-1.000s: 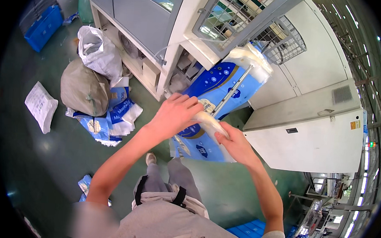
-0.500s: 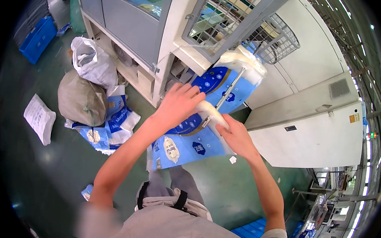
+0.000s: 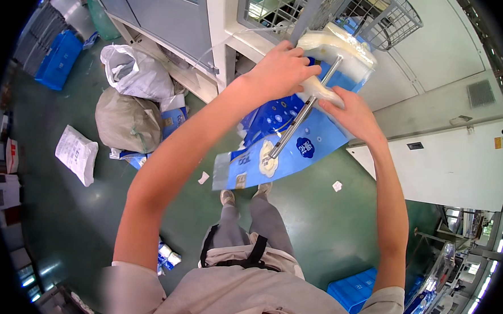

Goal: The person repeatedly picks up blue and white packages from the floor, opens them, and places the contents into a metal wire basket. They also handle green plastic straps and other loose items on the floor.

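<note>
A blue crate (image 3: pixel 353 292) sits on the green floor (image 3: pixel 316 217) by the person's right leg. Raised at chest height, the right hand (image 3: pixel 353 114) and left hand (image 3: pixel 278 73) both have a clenched grip on a blue-and-white plastic package (image 3: pixel 286 147) hanging from a metal rod (image 3: pixel 302 117). Beyond stands a wire basket (image 3: pixel 384 19).

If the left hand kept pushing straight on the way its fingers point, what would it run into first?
The left hand already rests on the white top of the blue pack, fingers pointing up and right. Going on, it would probably slide over that top to the wire basket behind; depth is hard to judge.
</note>
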Action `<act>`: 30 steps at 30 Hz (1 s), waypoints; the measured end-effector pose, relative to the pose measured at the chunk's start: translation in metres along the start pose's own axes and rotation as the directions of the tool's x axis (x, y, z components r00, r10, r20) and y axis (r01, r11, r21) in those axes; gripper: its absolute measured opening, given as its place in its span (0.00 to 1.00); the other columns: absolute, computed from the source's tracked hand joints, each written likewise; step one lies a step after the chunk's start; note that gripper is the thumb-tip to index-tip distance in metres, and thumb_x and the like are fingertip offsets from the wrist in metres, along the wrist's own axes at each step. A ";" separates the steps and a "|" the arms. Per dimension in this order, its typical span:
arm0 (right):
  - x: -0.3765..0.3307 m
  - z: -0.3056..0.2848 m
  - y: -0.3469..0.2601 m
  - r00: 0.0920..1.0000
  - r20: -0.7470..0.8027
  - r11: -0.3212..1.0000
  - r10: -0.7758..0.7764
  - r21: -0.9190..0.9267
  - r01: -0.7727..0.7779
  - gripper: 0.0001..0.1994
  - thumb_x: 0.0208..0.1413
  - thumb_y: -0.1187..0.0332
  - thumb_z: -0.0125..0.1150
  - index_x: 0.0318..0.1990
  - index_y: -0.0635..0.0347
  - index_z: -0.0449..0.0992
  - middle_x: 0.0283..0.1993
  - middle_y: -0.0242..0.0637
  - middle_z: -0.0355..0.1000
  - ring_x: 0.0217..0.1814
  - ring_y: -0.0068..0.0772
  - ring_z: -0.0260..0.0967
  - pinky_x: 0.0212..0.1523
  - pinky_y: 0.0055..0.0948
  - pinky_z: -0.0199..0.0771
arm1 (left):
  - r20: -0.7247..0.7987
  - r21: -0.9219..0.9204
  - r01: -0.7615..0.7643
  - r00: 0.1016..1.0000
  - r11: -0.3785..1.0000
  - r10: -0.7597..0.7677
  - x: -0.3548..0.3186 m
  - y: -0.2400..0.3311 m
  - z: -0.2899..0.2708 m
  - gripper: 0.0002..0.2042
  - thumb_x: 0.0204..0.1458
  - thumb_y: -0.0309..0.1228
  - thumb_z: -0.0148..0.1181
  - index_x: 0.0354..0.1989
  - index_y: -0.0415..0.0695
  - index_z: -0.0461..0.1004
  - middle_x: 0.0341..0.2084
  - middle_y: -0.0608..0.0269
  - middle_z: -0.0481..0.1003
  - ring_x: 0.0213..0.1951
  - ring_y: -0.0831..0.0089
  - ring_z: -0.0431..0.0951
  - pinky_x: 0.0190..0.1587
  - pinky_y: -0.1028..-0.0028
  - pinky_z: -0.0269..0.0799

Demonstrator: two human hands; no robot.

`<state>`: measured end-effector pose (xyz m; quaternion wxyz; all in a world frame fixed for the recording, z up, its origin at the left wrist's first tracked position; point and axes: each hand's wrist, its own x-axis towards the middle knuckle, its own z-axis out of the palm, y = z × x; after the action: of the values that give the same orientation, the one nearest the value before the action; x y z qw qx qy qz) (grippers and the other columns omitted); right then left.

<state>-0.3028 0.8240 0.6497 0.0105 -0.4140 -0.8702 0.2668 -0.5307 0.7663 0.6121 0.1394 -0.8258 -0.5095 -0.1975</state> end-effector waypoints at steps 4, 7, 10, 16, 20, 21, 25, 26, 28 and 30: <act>-0.001 0.014 0.010 0.973 -0.151 0.975 -0.175 -0.167 0.149 0.16 0.61 0.55 0.59 0.38 0.61 0.75 0.32 0.51 0.76 0.38 0.57 0.74 0.39 0.50 0.72 | 0.033 -0.128 -0.033 0.999 0.991 0.037 0.009 0.003 -0.001 0.15 0.47 0.35 0.69 0.42 0.49 0.73 0.33 0.66 0.76 0.43 0.65 0.77 0.53 0.62 0.68; 0.006 0.013 0.021 0.955 -0.205 0.955 -0.213 -0.252 0.159 0.14 0.63 0.56 0.57 0.38 0.60 0.75 0.32 0.51 0.74 0.38 0.57 0.73 0.39 0.50 0.71 | 0.066 -0.088 0.005 0.998 0.996 0.001 0.024 0.008 -0.001 0.13 0.48 0.35 0.68 0.40 0.48 0.72 0.31 0.66 0.77 0.41 0.65 0.79 0.48 0.64 0.71; 0.027 -0.002 0.033 0.973 -0.166 0.969 -0.161 -0.214 0.123 0.15 0.63 0.57 0.57 0.37 0.63 0.74 0.33 0.53 0.75 0.38 0.58 0.74 0.40 0.52 0.72 | 0.096 -0.015 0.045 0.994 0.999 -0.043 0.042 0.005 0.013 0.13 0.48 0.35 0.68 0.37 0.47 0.71 0.31 0.67 0.75 0.40 0.66 0.80 0.41 0.66 0.74; 0.061 -0.033 0.065 0.984 -0.150 0.993 -0.094 -0.083 0.082 0.17 0.63 0.58 0.56 0.42 0.67 0.75 0.39 0.55 0.78 0.45 0.59 0.75 0.47 0.51 0.74 | 0.022 0.131 0.104 0.994 0.986 -0.108 0.094 0.001 0.038 0.11 0.49 0.33 0.65 0.38 0.47 0.71 0.30 0.65 0.75 0.39 0.64 0.79 0.42 0.66 0.73; 0.089 -0.048 0.083 0.971 -0.188 0.986 -0.149 -0.103 0.131 0.17 0.63 0.58 0.55 0.44 0.67 0.77 0.42 0.55 0.78 0.48 0.59 0.75 0.49 0.50 0.75 | 0.007 0.170 0.225 0.973 0.959 -0.229 0.121 0.002 0.059 0.10 0.51 0.34 0.64 0.39 0.46 0.72 0.32 0.61 0.77 0.38 0.61 0.80 0.43 0.65 0.74; 0.091 -0.049 0.086 0.972 -0.184 0.987 -0.145 -0.100 0.128 0.17 0.63 0.58 0.55 0.44 0.66 0.78 0.42 0.55 0.78 0.48 0.59 0.75 0.49 0.50 0.75 | 0.006 0.188 0.234 0.971 0.954 -0.239 0.124 0.001 0.062 0.10 0.51 0.34 0.64 0.40 0.46 0.73 0.33 0.60 0.78 0.38 0.60 0.80 0.43 0.65 0.74; 0.096 -0.045 0.122 0.929 -0.241 0.960 -0.281 -0.070 0.272 0.14 0.58 0.64 0.60 0.47 0.62 0.79 0.46 0.53 0.77 0.53 0.55 0.73 0.53 0.47 0.73 | 0.062 0.165 0.215 0.972 0.962 -0.228 0.127 -0.001 0.058 0.11 0.54 0.34 0.63 0.43 0.48 0.72 0.33 0.57 0.80 0.39 0.56 0.80 0.42 0.62 0.75; 0.092 -0.056 0.123 0.933 -0.222 0.959 -0.283 -0.039 0.281 0.15 0.56 0.66 0.62 0.49 0.60 0.78 0.48 0.50 0.77 0.56 0.52 0.71 0.56 0.46 0.72 | 0.078 0.160 0.219 0.969 0.962 -0.234 0.130 -0.002 0.052 0.11 0.54 0.34 0.63 0.44 0.48 0.72 0.32 0.57 0.80 0.39 0.55 0.80 0.42 0.61 0.75; 0.088 -0.047 0.137 0.890 -0.269 0.929 -0.367 -0.068 0.363 0.16 0.56 0.67 0.62 0.51 0.60 0.77 0.49 0.48 0.77 0.56 0.52 0.71 0.56 0.45 0.71 | 0.116 0.172 0.237 0.959 0.956 -0.258 0.126 0.003 0.053 0.13 0.54 0.35 0.64 0.45 0.50 0.72 0.32 0.57 0.80 0.38 0.53 0.80 0.40 0.57 0.75; 0.089 -0.050 0.146 0.862 -0.298 0.912 -0.410 -0.112 0.395 0.14 0.56 0.67 0.62 0.49 0.60 0.77 0.48 0.48 0.77 0.55 0.52 0.72 0.55 0.46 0.72 | 0.140 0.173 0.219 0.959 0.960 -0.244 0.134 0.007 0.051 0.13 0.54 0.35 0.64 0.46 0.50 0.71 0.32 0.56 0.80 0.37 0.52 0.80 0.39 0.56 0.75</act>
<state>-0.2444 0.9865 0.6056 0.1952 -0.2606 -0.9303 0.1688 -0.4611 0.8904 0.6295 0.1380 -0.7600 -0.6264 -0.1052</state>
